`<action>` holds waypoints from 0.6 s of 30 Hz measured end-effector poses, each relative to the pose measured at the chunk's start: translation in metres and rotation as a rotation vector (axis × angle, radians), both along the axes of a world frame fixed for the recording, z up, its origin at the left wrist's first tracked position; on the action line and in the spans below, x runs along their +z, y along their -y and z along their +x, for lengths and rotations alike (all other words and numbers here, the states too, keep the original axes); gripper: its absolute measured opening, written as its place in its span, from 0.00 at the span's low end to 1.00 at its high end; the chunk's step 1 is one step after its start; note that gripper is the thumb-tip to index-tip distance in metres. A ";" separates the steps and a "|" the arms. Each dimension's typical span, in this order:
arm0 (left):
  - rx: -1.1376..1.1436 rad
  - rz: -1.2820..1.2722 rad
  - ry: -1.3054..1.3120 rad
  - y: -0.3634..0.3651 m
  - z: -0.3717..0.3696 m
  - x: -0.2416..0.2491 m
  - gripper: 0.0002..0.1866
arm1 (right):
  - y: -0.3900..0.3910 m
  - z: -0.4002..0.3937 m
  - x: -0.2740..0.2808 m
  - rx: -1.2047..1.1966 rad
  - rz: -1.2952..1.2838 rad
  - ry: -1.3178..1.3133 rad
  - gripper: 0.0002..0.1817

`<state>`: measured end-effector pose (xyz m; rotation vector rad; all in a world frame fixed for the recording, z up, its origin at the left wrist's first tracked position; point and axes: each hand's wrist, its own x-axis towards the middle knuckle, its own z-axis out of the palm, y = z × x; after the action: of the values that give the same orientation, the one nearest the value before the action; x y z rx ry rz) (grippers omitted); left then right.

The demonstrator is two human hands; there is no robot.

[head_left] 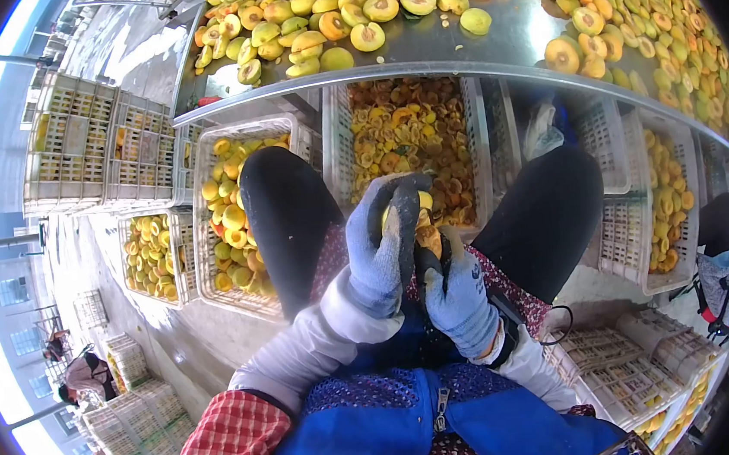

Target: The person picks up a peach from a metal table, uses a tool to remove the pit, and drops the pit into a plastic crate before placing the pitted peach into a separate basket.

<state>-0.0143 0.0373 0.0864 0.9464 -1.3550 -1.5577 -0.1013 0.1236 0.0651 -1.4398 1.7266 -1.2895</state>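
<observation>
In front of my lap, my left hand [379, 248] is closed, its blue and dark glove wrapped round a yellow peach [425, 200] that shows only in small parts between the fingers. Just below and to the right, my right hand [459, 297], gloved the same way, is closed too, with its thumb up. An orange-brown piece [428, 237] with a ragged surface sticks up between the two hands, right at the right fingertips. What the right fingers grip is hidden, and I cannot tell its kind. Both hands are close together over a crate [338, 143] of peach scraps.
A metal table [418, 45] heaped with halved peaches spans the front. Left of my knees stands a crate [205, 267] of peach halves; another crate [642, 229] is at the right. Stacked crates [97, 147] rise far left. A person [87, 377] bends among crates behind left.
</observation>
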 end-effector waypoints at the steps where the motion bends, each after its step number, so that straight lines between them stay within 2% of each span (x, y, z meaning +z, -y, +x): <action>1: -0.013 -0.017 0.019 0.001 0.000 0.000 0.12 | 0.000 0.000 -0.001 0.012 -0.082 -0.069 0.20; 3: -0.010 -0.009 0.033 0.002 -0.001 0.000 0.11 | -0.002 0.001 -0.005 0.023 -0.163 -0.132 0.20; 5: -0.012 -0.001 0.044 0.004 -0.001 -0.001 0.11 | -0.009 0.003 -0.013 0.004 -0.123 0.029 0.20; 9: -0.175 -0.140 0.158 0.016 0.000 -0.002 0.10 | -0.024 0.015 -0.038 -0.077 -0.134 -0.032 0.20; 11: -0.228 -0.210 0.170 0.024 -0.001 0.002 0.09 | -0.028 0.024 -0.041 -0.046 -0.005 0.908 0.19; 12: -0.307 -0.237 0.248 0.028 -0.002 0.006 0.09 | -0.025 0.017 -0.040 -0.046 -0.008 0.909 0.19; 14: -0.382 -0.265 0.327 0.030 -0.002 0.006 0.09 | -0.019 -0.003 -0.032 0.536 0.340 2.087 0.19; 15: -0.401 -0.274 0.290 0.031 -0.003 0.002 0.09 | -0.018 -0.004 -0.026 0.544 0.335 2.087 0.19; 17: -0.420 -0.288 0.254 0.030 -0.007 -0.002 0.09 | -0.015 -0.004 -0.017 0.603 0.411 2.245 0.24; 18: -0.421 -0.090 0.129 0.028 -0.009 -0.003 0.10 | -0.015 -0.005 -0.020 0.670 0.402 2.266 0.27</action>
<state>-0.0229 0.0097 0.0831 0.7473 -1.7867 -1.7469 -0.1064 0.1389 0.0452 0.2150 -0.1469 -0.9913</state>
